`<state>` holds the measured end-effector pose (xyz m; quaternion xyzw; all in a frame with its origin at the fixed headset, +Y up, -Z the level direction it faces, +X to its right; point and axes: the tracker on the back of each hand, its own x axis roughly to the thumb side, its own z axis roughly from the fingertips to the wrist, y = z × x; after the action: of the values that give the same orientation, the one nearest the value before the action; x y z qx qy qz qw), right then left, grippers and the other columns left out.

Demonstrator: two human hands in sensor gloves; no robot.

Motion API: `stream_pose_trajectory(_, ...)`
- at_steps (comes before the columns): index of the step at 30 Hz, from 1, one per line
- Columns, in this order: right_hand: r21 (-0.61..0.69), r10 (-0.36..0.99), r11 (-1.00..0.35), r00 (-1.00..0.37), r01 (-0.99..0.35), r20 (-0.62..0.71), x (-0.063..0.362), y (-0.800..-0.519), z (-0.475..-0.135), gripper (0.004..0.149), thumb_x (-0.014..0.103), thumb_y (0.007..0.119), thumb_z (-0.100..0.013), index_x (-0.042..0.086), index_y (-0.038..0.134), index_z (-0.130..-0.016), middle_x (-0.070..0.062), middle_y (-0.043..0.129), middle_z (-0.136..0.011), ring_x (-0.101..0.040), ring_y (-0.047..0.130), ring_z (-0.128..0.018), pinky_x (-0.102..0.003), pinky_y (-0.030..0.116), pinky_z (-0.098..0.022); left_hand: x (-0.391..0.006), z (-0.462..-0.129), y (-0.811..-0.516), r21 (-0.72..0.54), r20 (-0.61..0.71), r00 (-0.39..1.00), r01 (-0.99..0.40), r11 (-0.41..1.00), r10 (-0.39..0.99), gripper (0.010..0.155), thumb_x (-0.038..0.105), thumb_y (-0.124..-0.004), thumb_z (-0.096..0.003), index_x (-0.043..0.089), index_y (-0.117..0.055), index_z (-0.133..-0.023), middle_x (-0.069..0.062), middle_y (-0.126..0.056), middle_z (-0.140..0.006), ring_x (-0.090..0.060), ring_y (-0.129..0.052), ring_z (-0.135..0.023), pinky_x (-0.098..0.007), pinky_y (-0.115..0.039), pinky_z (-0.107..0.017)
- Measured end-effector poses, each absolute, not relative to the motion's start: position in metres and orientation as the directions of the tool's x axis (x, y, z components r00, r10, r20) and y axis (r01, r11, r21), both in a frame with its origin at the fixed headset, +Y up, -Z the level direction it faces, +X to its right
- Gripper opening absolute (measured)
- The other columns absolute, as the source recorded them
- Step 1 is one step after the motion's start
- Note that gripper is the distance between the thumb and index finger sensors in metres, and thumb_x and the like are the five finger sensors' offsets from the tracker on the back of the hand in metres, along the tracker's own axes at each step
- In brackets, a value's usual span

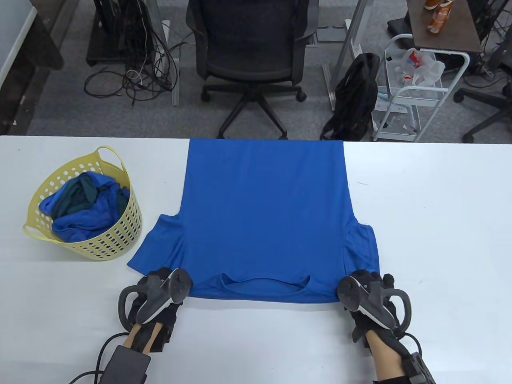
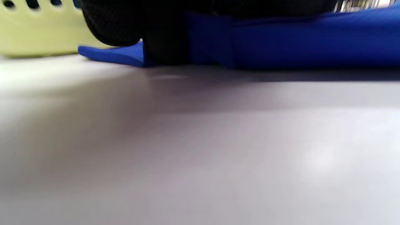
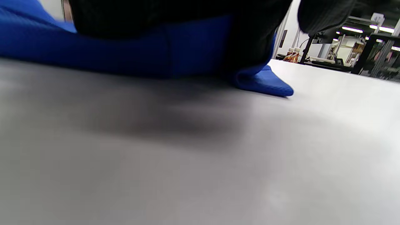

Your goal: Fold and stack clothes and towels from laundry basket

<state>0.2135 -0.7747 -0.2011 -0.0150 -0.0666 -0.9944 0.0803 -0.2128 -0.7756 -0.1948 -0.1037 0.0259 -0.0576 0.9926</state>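
- Holding the near edge: our left hand (image 1: 158, 298) and right hand (image 1: 368, 298) each rest at a shoulder corner of the blue T-shirt (image 1: 264, 216), collar side nearest us. Both wrist views show dark gloved fingers pressed down on blue cloth; whether they pinch it or only pin it flat, we cannot tell.
- Judgement on the step: the shirt looks spread and ready for its first fold. We should keep both corners level and evenly tensioned so the shoulder line stays straight, then fold each sleeve inward along one clean line.
- Material: thin, smooth knit lying nearly wrinkle-free on the matte white table (image 1: 432, 224); sleeves flare out at both sides, and the hem reaches the far table edge.
- Farther left: yellow perforated laundry basket (image 1: 116, 236), plastic with loop handles, holding crumpled blue and dark green items.
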Motion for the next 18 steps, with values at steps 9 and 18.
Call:
stream_pose_trajectory(9,0.285,-0.022,-0.953,-0.959,0.106,0.283,0.217,-0.774,-0.21,0.086,0.036,0.077,-0.055,0.019,0.021,-0.118,-0.026,0.001,-0.116,-0.059,0.005,-0.098,-0.075,0.024,-0.069,-0.215,-0.196,-0.785,-0.284,0.335,0.94,0.17,0.944,-0.069,0.099,0.056,-0.076,-0.0488,0.025,-0.017,-0.122,-0.027,-0.002,-0.122,-0.057,-0.011,-0.106,-0.069,-0.03,-0.075)
stream_pose_trajectory(18,0.673,0.275,-0.732,-0.95,-0.107,0.148,0.241,-0.798,-0.21,0.106,0.049,0.079,-0.049,0.017,-0.001,-0.11,-0.018,-0.014,-0.108,-0.044,-0.015,-0.089,-0.069,0.008,-0.066,-0.239,-0.187,-0.801,-0.64,0.265,0.963,0.141,0.755,0.044,0.124,0.072,-0.07,-0.0433,0.006,0.006,-0.116,-0.049,0.002,-0.112,-0.073,-0.013,-0.099,-0.074,-0.032,-0.073)
